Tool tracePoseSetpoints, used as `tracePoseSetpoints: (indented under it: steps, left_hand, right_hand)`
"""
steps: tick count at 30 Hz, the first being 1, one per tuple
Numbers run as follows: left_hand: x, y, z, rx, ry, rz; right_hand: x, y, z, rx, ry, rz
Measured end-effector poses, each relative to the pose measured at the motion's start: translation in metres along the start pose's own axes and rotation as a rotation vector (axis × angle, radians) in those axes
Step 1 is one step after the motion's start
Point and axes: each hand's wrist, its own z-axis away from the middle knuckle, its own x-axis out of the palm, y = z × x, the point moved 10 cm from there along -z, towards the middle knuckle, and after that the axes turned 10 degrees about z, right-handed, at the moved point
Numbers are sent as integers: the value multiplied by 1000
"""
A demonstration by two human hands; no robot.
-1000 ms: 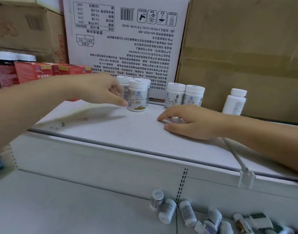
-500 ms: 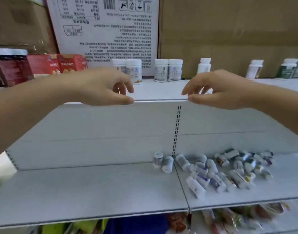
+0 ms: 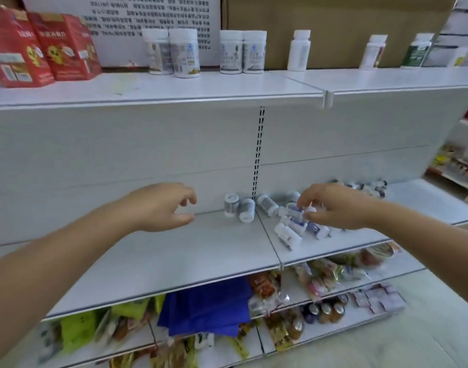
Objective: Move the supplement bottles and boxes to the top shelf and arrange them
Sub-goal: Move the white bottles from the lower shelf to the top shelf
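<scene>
- Hands both low, near the foot of the slotted upright [image 3: 257, 155] in the white shelving.
- Left hand [image 3: 162, 207]: hovers left of the upright, above the middle shelf [image 3: 148, 261]; fingers loosely curled, thumb apart from them, nothing held.
- Right hand [image 3: 336, 208]: reaches in right of the upright, fingers bent down onto the heap of small bottles [image 3: 291, 232]; thumb and forefinger close beside a white cap, but cannot tell through the blur whether pinching it.
- Heap: lies tumbled on the middle shelf just right of the upright; two more bottles [image 3: 246, 210] side by side at the upright's base.
- Top shelf [image 3: 174, 88], above the upright: carries red boxes [image 3: 41, 46] far to the left, upright white jars [image 3: 183, 53] in two pairs nearer the upright, single bottles [image 3: 299, 50] spaced out to the right.
</scene>
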Motion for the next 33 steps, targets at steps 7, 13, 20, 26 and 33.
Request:
tracePoseSetpoints:
  steps: [7, 13, 20, 26, 33]
  left_hand:
    - [82, -59, -88, -194, 1, 237]
    - [154, -103, -183, -326, 128, 435]
    - [217, -91, -276, -249, 238, 571]
    - [224, -95, -277, -371, 275, 527]
    - [173, -98, -193, -517, 260, 1193]
  right_hand:
    - [115, 27, -85, 13, -184, 28]
    - [181, 35, -189, 95, -139, 30]
    - [243, 21, -272, 276, -82, -262]
    - [269, 31, -265, 422, -170, -822]
    - [176, 10, -193, 294, -137, -1712]
